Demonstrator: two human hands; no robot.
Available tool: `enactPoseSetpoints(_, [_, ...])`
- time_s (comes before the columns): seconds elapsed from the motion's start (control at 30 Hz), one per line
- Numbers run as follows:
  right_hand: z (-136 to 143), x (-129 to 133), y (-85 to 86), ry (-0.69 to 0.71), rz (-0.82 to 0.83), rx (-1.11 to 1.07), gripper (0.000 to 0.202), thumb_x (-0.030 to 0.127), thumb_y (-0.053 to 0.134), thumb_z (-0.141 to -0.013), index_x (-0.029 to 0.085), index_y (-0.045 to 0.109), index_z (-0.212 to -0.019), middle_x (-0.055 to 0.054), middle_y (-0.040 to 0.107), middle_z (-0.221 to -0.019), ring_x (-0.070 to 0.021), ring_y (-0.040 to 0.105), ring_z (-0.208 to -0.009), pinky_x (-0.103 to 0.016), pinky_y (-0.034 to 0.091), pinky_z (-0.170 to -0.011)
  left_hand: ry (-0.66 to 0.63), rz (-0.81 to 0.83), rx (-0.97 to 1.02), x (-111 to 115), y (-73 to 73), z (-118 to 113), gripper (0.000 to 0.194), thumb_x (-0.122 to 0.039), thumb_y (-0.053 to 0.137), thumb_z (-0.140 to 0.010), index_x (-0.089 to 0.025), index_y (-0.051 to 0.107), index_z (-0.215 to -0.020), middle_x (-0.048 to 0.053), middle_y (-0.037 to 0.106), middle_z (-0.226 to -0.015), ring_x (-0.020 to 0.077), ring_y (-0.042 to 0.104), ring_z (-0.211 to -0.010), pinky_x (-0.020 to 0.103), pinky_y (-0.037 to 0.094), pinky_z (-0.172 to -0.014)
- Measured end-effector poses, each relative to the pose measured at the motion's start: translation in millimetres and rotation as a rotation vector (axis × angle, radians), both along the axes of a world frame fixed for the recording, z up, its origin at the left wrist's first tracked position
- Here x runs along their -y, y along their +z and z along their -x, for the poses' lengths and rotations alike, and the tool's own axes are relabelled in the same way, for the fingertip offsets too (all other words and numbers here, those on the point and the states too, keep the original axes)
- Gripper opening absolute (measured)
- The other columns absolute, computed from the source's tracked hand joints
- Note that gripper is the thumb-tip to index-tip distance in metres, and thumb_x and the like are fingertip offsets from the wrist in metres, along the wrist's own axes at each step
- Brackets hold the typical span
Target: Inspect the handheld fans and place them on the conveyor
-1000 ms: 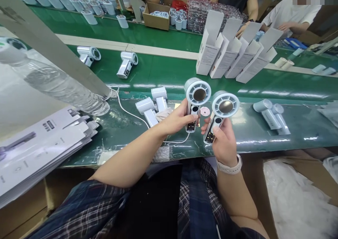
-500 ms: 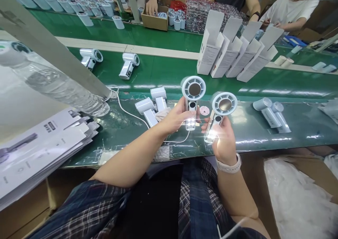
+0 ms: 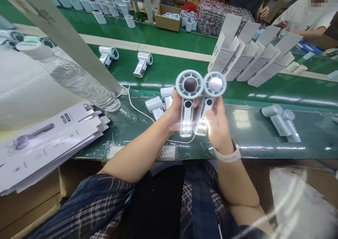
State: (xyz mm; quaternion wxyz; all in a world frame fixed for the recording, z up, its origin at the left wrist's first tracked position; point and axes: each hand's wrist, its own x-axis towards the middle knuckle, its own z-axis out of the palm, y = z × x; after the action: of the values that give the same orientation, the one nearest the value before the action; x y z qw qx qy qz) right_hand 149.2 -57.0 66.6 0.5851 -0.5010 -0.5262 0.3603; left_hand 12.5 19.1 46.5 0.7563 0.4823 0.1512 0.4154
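Two fans up, one per hand, heads side by side and about touching, lights glowing on both handles. Left hand wraps the left fan by its handle, narrow grip; right hand has the right fan, same way, fingers closed in. Both fans over the near edge of the worktable, fronts to the wearer.

Progress, from where I stand: lit handles on these two, so powering on looks done for them; both are out of any box. Beyond the hands, a left pair lies just beside the left hand, a right pair well off to the right. Two more on the green belt. Their checks, if any, can't tell.

Carton row stands on the belt, flaps up, so closing isn't done; contents can't tell. Flat cartons stacked at left. White cable runs below the fans, its plug end unclear.
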Motion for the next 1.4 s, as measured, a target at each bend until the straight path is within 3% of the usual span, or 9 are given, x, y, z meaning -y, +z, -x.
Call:
enactPoseSetpoints(0.17, [-7.9, -39.3, -27.8, -0.219, 0.098, 0.078, 0.041, 0.055, 0.043, -0.106, 0.025, 0.061, -0.127, 0.006, 0.052, -0.056, -0.0161, 0.047, -0.046, -0.033, 0.044, -0.053, 0.089, 0.126, 0.128, -14.4, 6.8, 8.9, 0.076, -0.096, 0.062, -0.071, -0.021, 0.051, -0.081, 0.01, 0.069, -0.1, 0.0335, 0.069, -0.112, 0.044, 0.061, -0.081])
enactPoseSetpoints(0.27, [8.3, -49.2, -59.0, -0.2, 0.102, 0.138, 0.014, 0.036, 0.066, -0.093, 0.024, 0.067, -0.098, 0.004, 0.055, -0.062, -0.0158, 0.049, -0.056, -0.033, 0.045, -0.061, 0.167, 0.121, 0.169, -23.5, 6.9, 14.4, 0.074, -0.094, 0.063, -0.071, -0.021, 0.051, -0.08, 0.01, 0.07, -0.102, 0.0326, 0.069, -0.113, 0.042, 0.062, -0.081])
enactPoseSetpoints(0.4, [30.5, -47.8, -79.0, -0.028, 0.006, 0.23, 0.013, 0.021, 0.077, -0.078, 0.025, 0.065, -0.078, 0.0, 0.059, -0.076, -0.0187, 0.051, -0.072, -0.035, 0.047, -0.072, 0.119, 0.117, 0.173, -21.6, 8.6, 17.3, 0.076, -0.097, 0.057, -0.072, -0.022, 0.053, -0.081, 0.012, 0.071, -0.101, 0.035, 0.069, -0.116, 0.043, 0.063, -0.079])
enactPoseSetpoints(0.67, [-22.4, -16.0, -10.9, -0.206, -0.297, -0.051, 0.013, 0.036, 0.07, -0.095, 0.027, 0.065, -0.087, -0.005, 0.064, -0.12, -0.0267, 0.063, -0.119, -0.05, 0.053, -0.104, -0.158, 0.238, 0.203, 8.6, 9.4, 5.0, 0.08, -0.099, 0.058, -0.069, -0.022, 0.037, -0.071, 0.014, 0.067, -0.096, 0.0356, 0.068, -0.108, 0.046, 0.06, -0.074])
enactPoseSetpoints(0.8, [-19.2, 8.7, 16.5, -0.077, -0.283, -0.187, 0.022, 0.048, 0.077, -0.091, 0.031, 0.063, -0.095, -0.002, 0.061, -0.141, -0.0289, 0.071, -0.112, -0.049, 0.067, -0.079, -0.353, 0.346, 0.259, 22.7, 9.6, -0.8, 0.083, -0.097, 0.069, -0.06, -0.021, 0.036, -0.063, 0.007, 0.06, -0.071, 0.0291, 0.069, -0.083, 0.04, 0.058, -0.065])
enactPoseSetpoints(0.97, [-11.5, 16.9, 16.6, 0.097, -0.153, -0.198, 0.069, 0.056, 0.081, -0.086, 0.044, 0.045, -0.144, -0.006, 0.058, -0.151, -0.0171, 0.073, -0.071, -0.033, 0.061, -0.045, -0.509, 0.42, 0.301, 31.1, 9.0, -5.3, 0.08, -0.096, 0.067, -0.063, -0.02, 0.044, -0.061, 0.006, 0.062, -0.069, 0.0307, 0.073, -0.088, 0.039, 0.061, -0.07])
enactPoseSetpoints(1.1, [-13.5, 19.0, 13.0, 0.124, -0.073, -0.054, 0.068, 0.054, 0.073, -0.094, 0.043, 0.038, -0.151, -0.006, 0.071, -0.131, -0.0119, 0.062, -0.053, -0.029, 0.053, -0.038, -0.535, 0.434, 0.333, 32.0, 5.8, -7.0, 0.076, -0.088, 0.077, -0.063, -0.018, 0.049, -0.064, 0.004, 0.065, -0.07, 0.0303, 0.074, -0.09, 0.042, 0.062, -0.081])
enactPoseSetpoints(1.27, [-14.1, 18.5, 9.3, -0.103, -0.25, 0.288, 0.062, 0.069, 0.055, -0.098, 0.035, 0.043, -0.149, -0.012, 0.064, -0.136, -0.0277, 0.074, -0.093, -0.045, 0.066, -0.073, -0.61, 0.488, 0.407, 32.6, 4.4, -6.4, 0.069, -0.077, 0.086, -0.063, -0.018, 0.05, -0.065, 0.009, 0.073, -0.078, 0.0274, 0.073, -0.079, 0.036, 0.061, -0.068])
enactPoseSetpoints(1.4, [-12.7, 18.0, 9.6, -0.268, -0.296, 0.429, 0.056, 0.067, 0.037, -0.104, 0.029, 0.052, -0.142, -0.014, 0.063, -0.135, -0.0365, 0.067, -0.12, -0.057, 0.058, -0.102, -0.629, 0.495, 0.4, 35.3, 5.1, -6.2, 0.071, -0.081, 0.08, -0.067, -0.018, 0.049, -0.065, 0.01, 0.073, -0.079, 0.0269, 0.073, -0.077, 0.036, 0.06, -0.067])
